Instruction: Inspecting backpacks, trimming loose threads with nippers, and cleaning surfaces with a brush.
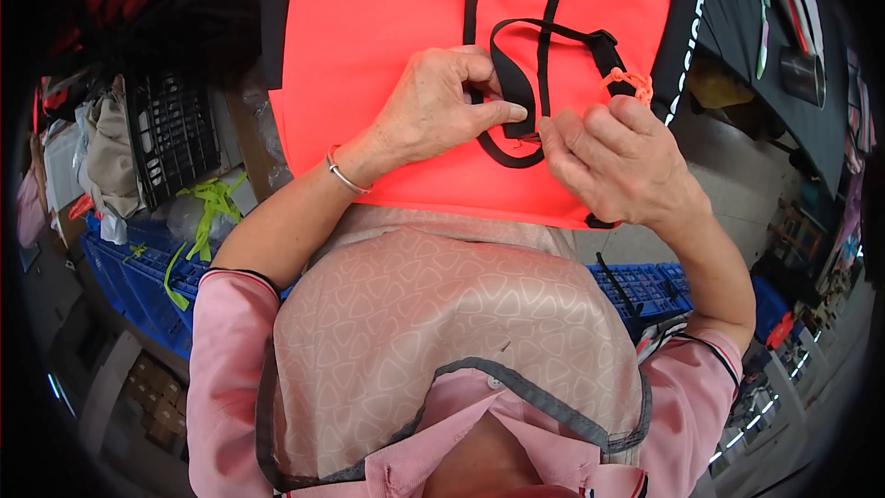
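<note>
A bright coral fabric piece (378,18) with black side panels and black cord-like trim lies spread before me, its near edge at my apron. My left hand (442,101) pinches a black webbing strap (518,92) near its end, thumb and forefinger together. The strap loops up and across to a black plastic buckle (604,40) on the right. My right hand (622,161) is curled closed beside the strap end; a thin, shiny tip shows between the hands, but what the fingers hold is mostly hidden. An orange twisted cord or chain loop (630,83) sits just above its knuckles.
Blue plastic crates (138,277) stand at my left, with another blue crate (645,288) at the right. A black slotted crate (173,134) and yellow-green strips (212,212) are at the left. A dark-covered surface (765,65) at the right bears a metal cup (804,77).
</note>
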Motion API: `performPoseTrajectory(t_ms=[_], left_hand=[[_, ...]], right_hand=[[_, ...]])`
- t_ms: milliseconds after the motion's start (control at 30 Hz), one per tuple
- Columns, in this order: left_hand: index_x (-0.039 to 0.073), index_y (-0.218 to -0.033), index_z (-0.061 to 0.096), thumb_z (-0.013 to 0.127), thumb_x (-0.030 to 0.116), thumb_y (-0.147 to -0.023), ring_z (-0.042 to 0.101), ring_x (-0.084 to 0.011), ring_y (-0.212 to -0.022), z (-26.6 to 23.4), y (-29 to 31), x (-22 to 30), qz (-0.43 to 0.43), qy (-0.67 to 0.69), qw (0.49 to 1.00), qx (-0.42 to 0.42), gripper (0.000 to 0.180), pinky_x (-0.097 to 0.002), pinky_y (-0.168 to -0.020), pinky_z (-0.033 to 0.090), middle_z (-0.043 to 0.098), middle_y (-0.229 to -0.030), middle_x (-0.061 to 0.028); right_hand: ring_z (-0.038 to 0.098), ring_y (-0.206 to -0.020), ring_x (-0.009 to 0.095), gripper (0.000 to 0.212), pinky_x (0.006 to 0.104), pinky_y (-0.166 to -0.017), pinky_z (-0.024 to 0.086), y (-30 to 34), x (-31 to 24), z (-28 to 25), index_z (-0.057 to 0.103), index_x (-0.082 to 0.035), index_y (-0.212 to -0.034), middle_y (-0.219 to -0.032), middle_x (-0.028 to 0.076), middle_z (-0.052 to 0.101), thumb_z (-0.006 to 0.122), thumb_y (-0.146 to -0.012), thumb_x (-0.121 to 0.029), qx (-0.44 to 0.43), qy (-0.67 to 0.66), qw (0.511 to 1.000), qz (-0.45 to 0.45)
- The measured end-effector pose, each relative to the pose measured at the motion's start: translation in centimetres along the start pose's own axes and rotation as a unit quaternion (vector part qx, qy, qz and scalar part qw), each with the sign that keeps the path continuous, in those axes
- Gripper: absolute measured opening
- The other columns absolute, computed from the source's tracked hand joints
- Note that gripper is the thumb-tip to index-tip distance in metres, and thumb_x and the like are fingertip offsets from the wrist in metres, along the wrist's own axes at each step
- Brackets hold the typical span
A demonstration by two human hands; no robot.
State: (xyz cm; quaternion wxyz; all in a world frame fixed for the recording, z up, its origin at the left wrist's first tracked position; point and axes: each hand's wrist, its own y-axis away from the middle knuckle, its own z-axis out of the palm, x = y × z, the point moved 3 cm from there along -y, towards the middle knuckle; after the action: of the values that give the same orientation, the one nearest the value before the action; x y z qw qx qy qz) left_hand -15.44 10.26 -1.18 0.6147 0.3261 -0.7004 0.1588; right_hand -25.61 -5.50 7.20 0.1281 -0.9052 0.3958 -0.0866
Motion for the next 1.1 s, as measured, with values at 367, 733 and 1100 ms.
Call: performPoseTrajectory(t_ms=[367, 733, 1100], left_hand=[[0.001, -0.086, 0.073, 0.078, 0.006, -0.078, 0.052, -0.0041, -0.067, -0.1, 0.0, 0.8, -0.041, -0.058, 0.997, -0.035, 0.011, -0.0217, -0.056, 0.041, 0.064, -0.082, -0.0002], [-0.003, -0.073, 0.066, 0.084, 0.012, -0.072, 0.06, -0.0119, -0.063, 0.0, -0.2, -0.5, -0.014, 0.026, 0.999, -0.011, 0.023, -0.0268, -0.059, 0.05, 0.063, -0.071, -0.0073], [-0.003, -0.074, 0.067, 0.084, 0.014, -0.072, 0.061, -0.0115, -0.064, 0.2, -0.5, -1.3, -0.007, 0.02, 1.0, -0.008, 0.024, -0.0265, -0.059, 0.05, 0.064, -0.07, -0.008]], right_hand=[[0.051, -0.078, 0.017, 0.017, 0.0286, -0.069, 0.043, -1.5, -0.4, 0.2, 0.059, -0.005, -0.075, -0.073, 0.003, 0.053, 0.06, -0.07, -0.021, -0.066, 0.02, 0.983, -0.169], [0.056, -0.07, 0.018, 0.018, 0.0307, -0.063, 0.046, 1.7, 2.0, 2.0, 0.067, -0.007, -0.088, -0.079, 0.001, 0.063, 0.075, -0.077, -0.018, -0.082, -0.28, 0.926, 0.238], [0.066, -0.082, 0.023, 0.044, 0.0305, -0.071, 0.055, 1.6, 0.8, 3.2, 0.071, -0.008, -0.106, -0.095, 0.007, 0.065, 0.065, -0.068, 0.012, -0.023, -0.439, 0.852, 0.285]])
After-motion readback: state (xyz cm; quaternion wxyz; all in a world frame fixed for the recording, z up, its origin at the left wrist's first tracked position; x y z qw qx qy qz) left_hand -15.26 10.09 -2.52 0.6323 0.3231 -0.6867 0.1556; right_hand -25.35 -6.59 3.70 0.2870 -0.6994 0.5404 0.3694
